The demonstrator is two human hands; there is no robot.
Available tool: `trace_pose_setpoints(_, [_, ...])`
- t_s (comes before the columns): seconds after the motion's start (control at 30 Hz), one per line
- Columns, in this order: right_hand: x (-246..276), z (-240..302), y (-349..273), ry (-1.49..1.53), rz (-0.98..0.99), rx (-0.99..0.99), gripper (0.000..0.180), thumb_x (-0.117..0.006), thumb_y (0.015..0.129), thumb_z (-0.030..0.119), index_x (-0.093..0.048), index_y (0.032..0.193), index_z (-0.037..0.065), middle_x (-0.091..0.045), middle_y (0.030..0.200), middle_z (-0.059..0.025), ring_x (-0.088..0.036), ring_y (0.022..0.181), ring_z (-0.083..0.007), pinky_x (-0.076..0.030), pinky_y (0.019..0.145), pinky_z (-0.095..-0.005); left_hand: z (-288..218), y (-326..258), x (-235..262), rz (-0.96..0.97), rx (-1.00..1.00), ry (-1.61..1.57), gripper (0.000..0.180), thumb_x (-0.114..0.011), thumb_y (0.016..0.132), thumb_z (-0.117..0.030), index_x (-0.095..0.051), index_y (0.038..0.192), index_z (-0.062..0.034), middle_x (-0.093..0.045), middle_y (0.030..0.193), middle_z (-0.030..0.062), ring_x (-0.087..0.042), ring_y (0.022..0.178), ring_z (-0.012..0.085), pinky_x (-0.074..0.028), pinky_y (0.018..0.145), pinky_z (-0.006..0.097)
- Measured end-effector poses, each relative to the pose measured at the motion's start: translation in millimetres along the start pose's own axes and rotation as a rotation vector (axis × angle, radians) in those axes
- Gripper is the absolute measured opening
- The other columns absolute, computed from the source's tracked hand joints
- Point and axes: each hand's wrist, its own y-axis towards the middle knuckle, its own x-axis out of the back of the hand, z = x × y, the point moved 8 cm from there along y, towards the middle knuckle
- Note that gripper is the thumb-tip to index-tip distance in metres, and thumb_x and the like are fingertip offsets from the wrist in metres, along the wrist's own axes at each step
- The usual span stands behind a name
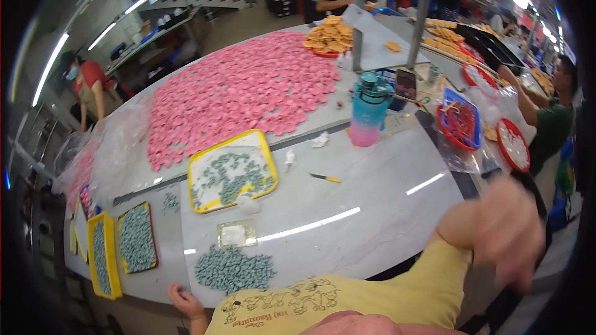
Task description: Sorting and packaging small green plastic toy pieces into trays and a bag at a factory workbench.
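Note:
My left hand [182,301] rests on the near edge of the white table [372,211], fingers curled on the rim, holding nothing. Just beyond it lies a heap of small grey-green pieces [234,269] and a small clear packet [236,234]. My right hand [503,229] is raised off the table at the right, motion-blurred, so its fingers are not readable. A yellow tray [231,171] of the same grey-green pieces sits further back.
A large spread of pink pieces [248,93] covers the far table. A blue-and-pink bottle [369,110], a small yellow-handled knife [326,178], two yellow trays of grey-green pieces [121,245], red and blue baskets [460,124] and orange pieces [329,36] are around. Other people work at right and behind.

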Motion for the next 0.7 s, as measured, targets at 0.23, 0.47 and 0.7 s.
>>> trace_pose_setpoints(0.23, [-84, 102, 36, 0.141, 0.04, 0.59, 0.029, -0.053, 0.088, 0.036, -0.064, 0.082, 0.01, -0.059, 0.071, -0.0007, -0.055, 0.059, -0.0127, -0.038, 0.055, -0.0229, -1, 7, 41, -0.022, -0.076, -0.024, 0.016, -0.039, 0.068, 0.006, -0.05, 0.079, 0.0021, -0.05, 0.092, 0.0181, -0.049, 0.086, 0.034, -0.041, 0.077, 0.041])
trace_pose_setpoints(0.47, [-102, 150, 61, 0.259, 0.225, 0.206, 0.023, -0.036, 0.083, 0.01, -0.058, 0.076, 0.009, -0.06, 0.084, -0.0083, -0.059, 0.072, -0.0204, -0.047, 0.056, -0.0333, 2, -6, 73, -0.021, -0.091, -0.027, 0.01, -0.04, 0.07, 0.005, -0.049, 0.073, 0.0012, -0.049, 0.089, 0.0163, -0.049, 0.084, 0.0317, -0.041, 0.077, 0.039])
trace_pose_setpoints(0.7, [-106, 173, 62, 0.463, 0.265, 0.067, 0.022, -0.041, 0.084, 0.012, -0.061, 0.081, 0.005, -0.06, 0.09, -0.0094, -0.06, 0.082, -0.0227, -0.051, 0.063, -0.0361, -9, -12, 91, -0.029, -0.09, -0.039, 0.007, -0.042, 0.067, 0.004, -0.047, 0.07, 0.0005, -0.05, 0.086, 0.0155, -0.049, 0.082, 0.0326, -0.04, 0.074, 0.041])
